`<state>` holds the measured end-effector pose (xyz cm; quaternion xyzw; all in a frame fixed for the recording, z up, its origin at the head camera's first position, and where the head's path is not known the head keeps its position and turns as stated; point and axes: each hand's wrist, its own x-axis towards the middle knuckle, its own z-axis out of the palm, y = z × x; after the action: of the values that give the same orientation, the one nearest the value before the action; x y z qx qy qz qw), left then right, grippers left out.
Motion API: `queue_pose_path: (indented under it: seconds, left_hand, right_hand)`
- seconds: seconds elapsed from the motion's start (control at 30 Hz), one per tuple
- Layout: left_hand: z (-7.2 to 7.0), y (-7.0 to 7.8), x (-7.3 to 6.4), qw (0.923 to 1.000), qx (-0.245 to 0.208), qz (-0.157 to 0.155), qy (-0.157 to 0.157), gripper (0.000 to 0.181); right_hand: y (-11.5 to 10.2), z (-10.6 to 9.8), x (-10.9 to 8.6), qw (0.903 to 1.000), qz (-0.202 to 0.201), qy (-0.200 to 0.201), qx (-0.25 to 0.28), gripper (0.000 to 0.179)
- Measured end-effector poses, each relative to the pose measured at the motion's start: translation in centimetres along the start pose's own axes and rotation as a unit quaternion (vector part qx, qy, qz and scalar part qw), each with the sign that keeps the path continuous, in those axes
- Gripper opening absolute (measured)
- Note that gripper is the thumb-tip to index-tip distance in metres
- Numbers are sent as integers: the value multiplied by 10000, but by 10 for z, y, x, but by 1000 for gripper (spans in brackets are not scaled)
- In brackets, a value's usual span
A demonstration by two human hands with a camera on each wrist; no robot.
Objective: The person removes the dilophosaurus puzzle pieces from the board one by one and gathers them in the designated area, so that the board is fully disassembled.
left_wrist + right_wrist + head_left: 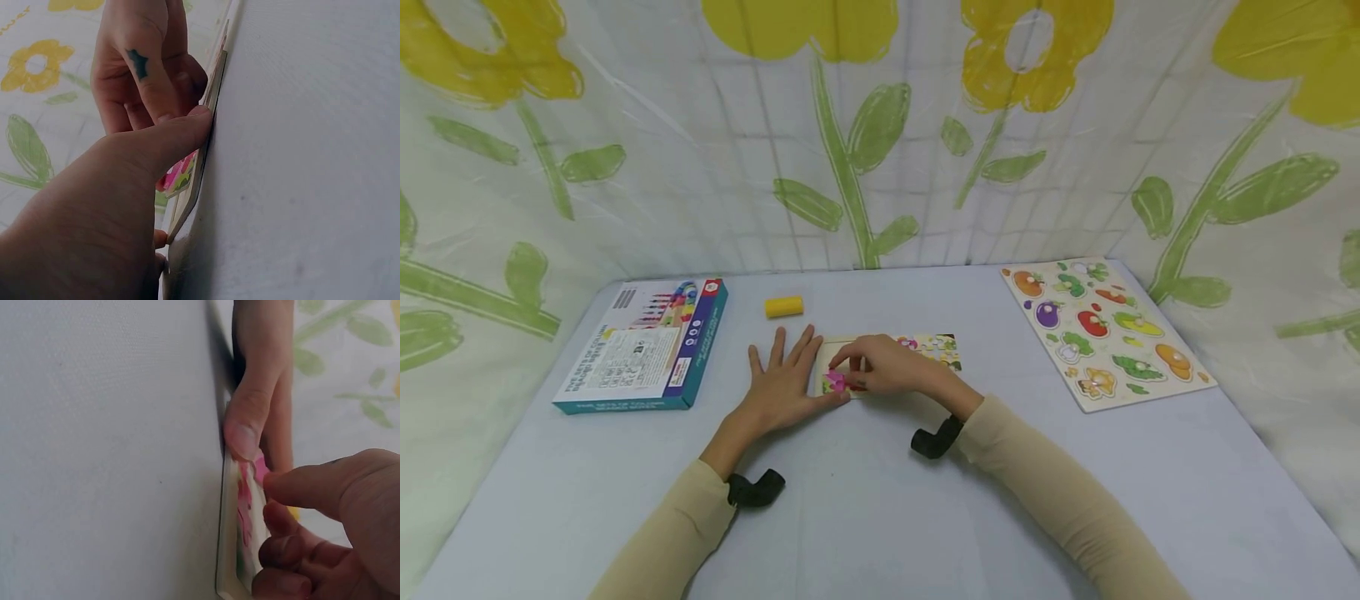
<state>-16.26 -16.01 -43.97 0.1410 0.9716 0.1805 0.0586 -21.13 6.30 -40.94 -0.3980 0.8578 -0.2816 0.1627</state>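
A small jigsaw puzzle in a pale wooden tray [829,341] lies at the middle of the table, its right part filled with colourful pieces [947,346]. My left hand [778,392] rests with spread fingers at the tray's left side. Its thumb [242,434] presses on the near rim. Reaching over the tray from the right, my right hand [883,364] pinches a pink-patterned puzzle piece [835,380] between thumb and fingers. That piece [180,175] is tilted at the tray's left end in the left wrist view. The right hand covers much of the tray's middle.
At the left lies a blue-edged box [640,346] with printed pictures. A yellow cylinder [784,307] lies behind the left hand. On the right is a vegetable puzzle board [1105,333]. A flowered curtain [917,167] hangs along the table's back edge.
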Motion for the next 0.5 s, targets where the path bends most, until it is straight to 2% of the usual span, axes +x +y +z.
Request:
queue_pose_path:
  seconds: [0.27,0.5]
  left_hand:
    - [1,0,0,10000,-5,-8,-15,113]
    - [2,-1,1,10000,-3,-38,-21,113]
  right_hand:
    - [-5,6,3,9977,-53,665,73,16]
    - [-9,10,5,9967,219,721,312,12]
